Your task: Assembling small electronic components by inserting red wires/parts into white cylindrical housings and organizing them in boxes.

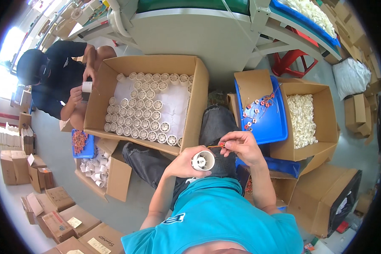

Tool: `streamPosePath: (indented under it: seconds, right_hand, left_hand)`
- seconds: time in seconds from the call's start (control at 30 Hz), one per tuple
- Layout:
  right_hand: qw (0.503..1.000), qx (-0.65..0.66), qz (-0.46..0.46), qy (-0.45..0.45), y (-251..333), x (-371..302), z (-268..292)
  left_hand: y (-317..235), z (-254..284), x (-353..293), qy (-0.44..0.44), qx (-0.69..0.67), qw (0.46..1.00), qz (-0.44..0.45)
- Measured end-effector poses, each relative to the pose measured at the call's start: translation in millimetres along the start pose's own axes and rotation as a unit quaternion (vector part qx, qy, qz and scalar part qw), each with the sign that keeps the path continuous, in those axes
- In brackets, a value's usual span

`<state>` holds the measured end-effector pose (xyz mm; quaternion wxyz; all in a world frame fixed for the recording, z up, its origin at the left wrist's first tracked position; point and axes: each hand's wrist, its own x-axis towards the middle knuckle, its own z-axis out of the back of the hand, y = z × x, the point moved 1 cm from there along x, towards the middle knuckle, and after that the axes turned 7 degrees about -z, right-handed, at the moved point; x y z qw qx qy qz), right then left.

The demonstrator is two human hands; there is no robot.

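My left hand (180, 164) is wrapped round a white plastic cylinder (203, 161), held above my lap with its open end up, showing ribs and a hub inside. Just right of it, my right hand (244, 148) pinches a small part with thin red and yellow wires (219, 146), whose wires reach toward the cylinder's rim. Beyond my hands, a large cardboard box (150, 146) holds rows of similar white cylinders standing upright. A blue tray (270, 133) to the right carries several small reddish wired parts (255, 111) and a cardboard piece.
A carton of small white pieces (301, 120) stands right of the tray. At the left, a seated co-worker (61, 80) holds another white cylinder (87, 86), near a small blue tray (89, 149) and a box of loose white parts (98, 171). A grey machine (190, 40) stands ahead.
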<state>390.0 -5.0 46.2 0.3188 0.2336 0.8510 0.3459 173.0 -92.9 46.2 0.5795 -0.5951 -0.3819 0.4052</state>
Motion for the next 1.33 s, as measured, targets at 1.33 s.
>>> streamPosePath:
  seconds: [1.33]
  right_hand:
    - [0.747, -0.443, 0.447, -0.215, 14, -31, -53]
  left_hand:
    - [-3, -27, 19, -0.309, 0.203, 0.915, -0.159]
